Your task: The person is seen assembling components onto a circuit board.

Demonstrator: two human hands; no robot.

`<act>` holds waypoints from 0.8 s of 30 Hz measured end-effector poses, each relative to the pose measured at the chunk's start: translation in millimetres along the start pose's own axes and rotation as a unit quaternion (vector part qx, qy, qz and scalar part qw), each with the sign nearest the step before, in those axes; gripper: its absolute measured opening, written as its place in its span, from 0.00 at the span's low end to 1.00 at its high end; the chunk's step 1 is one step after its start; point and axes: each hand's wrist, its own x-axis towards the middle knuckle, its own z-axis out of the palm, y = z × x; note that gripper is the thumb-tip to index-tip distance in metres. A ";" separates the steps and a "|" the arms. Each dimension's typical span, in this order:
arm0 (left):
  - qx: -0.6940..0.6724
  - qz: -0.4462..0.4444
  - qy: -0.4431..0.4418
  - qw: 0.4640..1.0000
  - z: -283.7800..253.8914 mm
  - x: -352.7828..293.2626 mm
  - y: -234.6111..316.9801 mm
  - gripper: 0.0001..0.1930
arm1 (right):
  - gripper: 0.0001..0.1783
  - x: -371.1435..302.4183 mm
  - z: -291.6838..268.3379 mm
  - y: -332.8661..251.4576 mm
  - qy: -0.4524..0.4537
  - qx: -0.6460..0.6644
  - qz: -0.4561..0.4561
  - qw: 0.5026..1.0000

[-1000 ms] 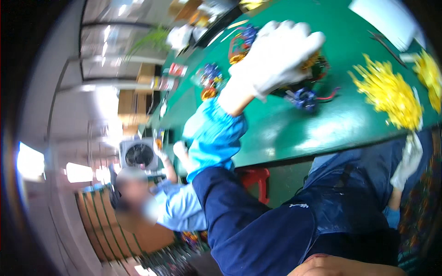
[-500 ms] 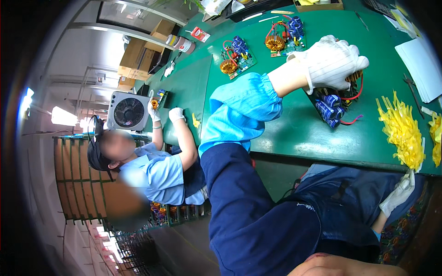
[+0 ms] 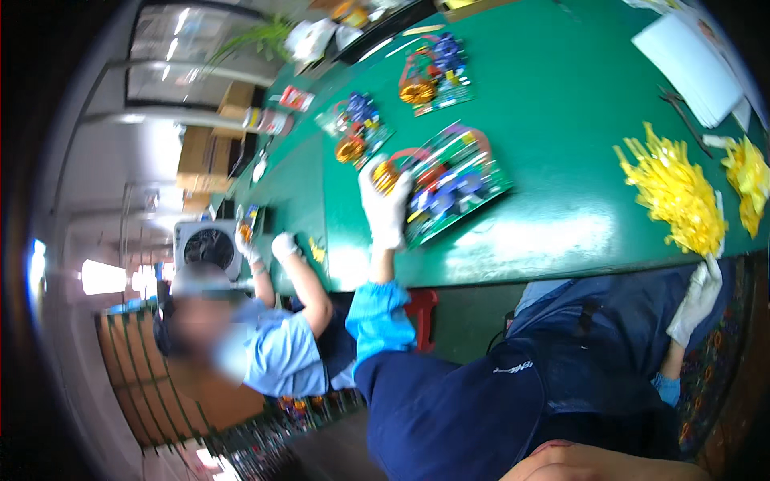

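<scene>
My left hand, in a white glove, is closed on a green circuit board at its copper-wound coil. The board is tilted, with its blue capacitors and a red wire loop facing up, blurred by motion. Low at the right, my gloved right hand is at the table's near edge. Its fingers are closed at the pale lower end of a bundle of yellow strips; exactly how they grip is hard to see.
Two more circuit boards, one nearer and one farther, lie on the green table. Pliers, white paper and more yellow strips lie at the right. A co-worker sits at the left near a fan.
My left hand has swung left and nearer with the circuit board, which now shows its component side. My right hand keeps its place by the yellow strips. The whole view has shifted.
</scene>
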 end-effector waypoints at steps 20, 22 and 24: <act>0.198 0.203 -0.266 0.921 104.0 -114.3 80.3 0.50 | 0.15 4.6 2.5 -1.3 0.028 0.067 0.038 0.997; 0.216 0.212 -0.240 0.923 126.3 -102.8 79.4 0.50 | 0.16 4.1 2.9 2.2 0.020 0.069 0.042 0.997; 0.243 0.226 -0.194 0.923 151.8 -88.5 83.9 0.48 | 0.16 5.0 1.4 5.5 0.035 0.076 0.035 0.996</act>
